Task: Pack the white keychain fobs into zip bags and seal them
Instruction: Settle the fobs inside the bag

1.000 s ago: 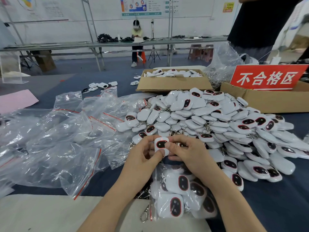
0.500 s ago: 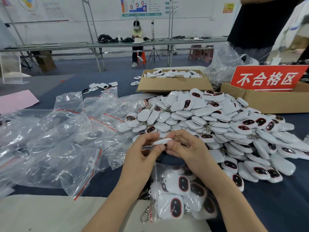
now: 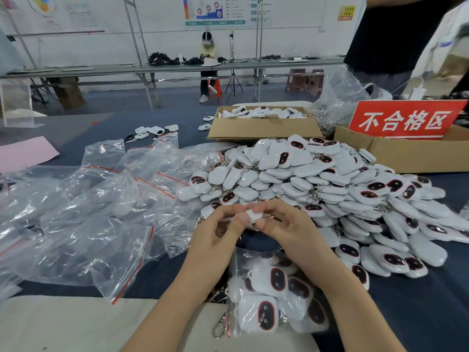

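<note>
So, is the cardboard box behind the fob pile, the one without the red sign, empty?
No, the cardboard box behind the pile of fobs is filled with white fobs that reach its rim.

i take the red sign (image 3: 406, 120) as my landmark: it rises from an open cardboard box (image 3: 396, 154). just left of it i see a flat carton (image 3: 261, 129), far left a pink sheet (image 3: 25, 153). behind it stands a person in a dark top (image 3: 393, 34); beyond, leftward, a long grey workbench (image 3: 101, 71), a person in a yellow top (image 3: 208, 50) and a tripod (image 3: 233, 82).
</note>
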`<state>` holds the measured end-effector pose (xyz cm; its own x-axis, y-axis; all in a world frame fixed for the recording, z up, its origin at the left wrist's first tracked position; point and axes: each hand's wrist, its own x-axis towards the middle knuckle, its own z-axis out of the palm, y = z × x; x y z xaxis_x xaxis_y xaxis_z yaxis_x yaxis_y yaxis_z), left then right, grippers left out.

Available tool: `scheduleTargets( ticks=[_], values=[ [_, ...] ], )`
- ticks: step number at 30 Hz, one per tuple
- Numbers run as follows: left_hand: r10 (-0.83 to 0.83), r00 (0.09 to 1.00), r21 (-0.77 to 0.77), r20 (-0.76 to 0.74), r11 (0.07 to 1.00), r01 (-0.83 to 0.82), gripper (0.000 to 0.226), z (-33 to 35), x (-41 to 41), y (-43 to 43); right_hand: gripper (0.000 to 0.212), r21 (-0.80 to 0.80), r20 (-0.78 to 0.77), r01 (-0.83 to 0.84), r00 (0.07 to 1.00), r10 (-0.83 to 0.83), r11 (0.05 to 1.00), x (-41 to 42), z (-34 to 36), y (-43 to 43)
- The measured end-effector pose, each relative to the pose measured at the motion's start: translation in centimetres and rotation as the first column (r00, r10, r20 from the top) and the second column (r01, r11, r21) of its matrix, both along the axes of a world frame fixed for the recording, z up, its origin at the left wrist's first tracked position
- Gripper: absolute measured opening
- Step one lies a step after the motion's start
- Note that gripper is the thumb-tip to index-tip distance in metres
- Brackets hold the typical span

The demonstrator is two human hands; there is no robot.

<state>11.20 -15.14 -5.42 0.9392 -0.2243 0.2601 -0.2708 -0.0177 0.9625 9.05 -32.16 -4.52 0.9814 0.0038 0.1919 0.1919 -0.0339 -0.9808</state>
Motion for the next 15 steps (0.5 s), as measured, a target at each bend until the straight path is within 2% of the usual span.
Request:
scheduleTargets(
  ticks=[2,4,7,11,15],
  values=[
    [-0.003,0.998,-0.011,-0.063,1.000,0.002,0.022,-0.03,0.33,0.24,0.020,0.026,-0.032,-0.046,0.998,0.047,0.999,-0.17,0.12,-0.03],
    [-0.020,0.995,-0.025,-0.101,1.000,0.017,0.036,-0.17,0.49,0.45,0.022,0.079,-0.070,-0.077,0.994,0.083,0.994,-0.22,0.19,0.05],
    [-0.001,0.995,-0.034,-0.095,0.999,-0.003,0.050,-0.28,0.58,0.50,0.025,0.076,-0.087,-0.038,0.995,0.045,0.996,-0.06,0.15,0.19],
    [0.079,0.995,-0.034,-0.066,0.996,-0.081,0.051,-0.41,0.78,0.43,0.024,0.024,-0.113,-0.030,0.993,0.033,0.999,0.13,-0.09,0.36],
    [0.071,0.994,-0.065,-0.081,0.995,-0.077,0.047,-0.37,0.79,0.34,0.023,0.008,-0.120,-0.021,0.993,0.022,1.000,0.06,0.01,0.41]
  ],
)
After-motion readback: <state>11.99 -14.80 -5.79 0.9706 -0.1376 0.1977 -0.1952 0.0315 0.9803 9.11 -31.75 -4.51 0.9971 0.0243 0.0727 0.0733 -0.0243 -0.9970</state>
